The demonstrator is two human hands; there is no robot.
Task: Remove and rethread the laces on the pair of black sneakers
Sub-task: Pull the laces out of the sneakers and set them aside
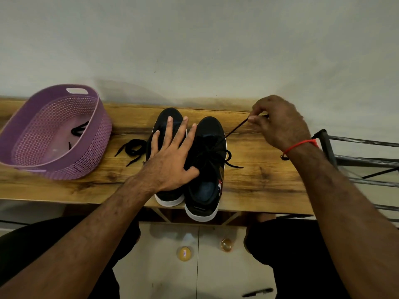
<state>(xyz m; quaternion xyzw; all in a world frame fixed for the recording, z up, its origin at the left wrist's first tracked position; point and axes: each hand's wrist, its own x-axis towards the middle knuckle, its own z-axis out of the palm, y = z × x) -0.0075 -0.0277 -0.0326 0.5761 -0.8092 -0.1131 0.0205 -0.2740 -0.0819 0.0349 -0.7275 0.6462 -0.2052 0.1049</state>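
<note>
— Where was the lace point(235, 127)?
— Taut, running from the right sneaker point(208, 160) on the surface point(259, 180) up-right into the right hand point(278, 121), pinched.
— The left hand point(170, 156)?
— Flat, fingers spread, pressing both shoes.

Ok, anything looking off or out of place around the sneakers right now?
Mostly no. A loose lace lies on the bench left of the shoes, another lace sits in the purple basket. The right sneaker has its heel overhanging the front edge.

Black sneakers point(190, 160) with white soles; purple perforated basket point(54, 134), left of frame; red wrist thread point(300, 145); brown wood-grain table point(259, 180).
</note>
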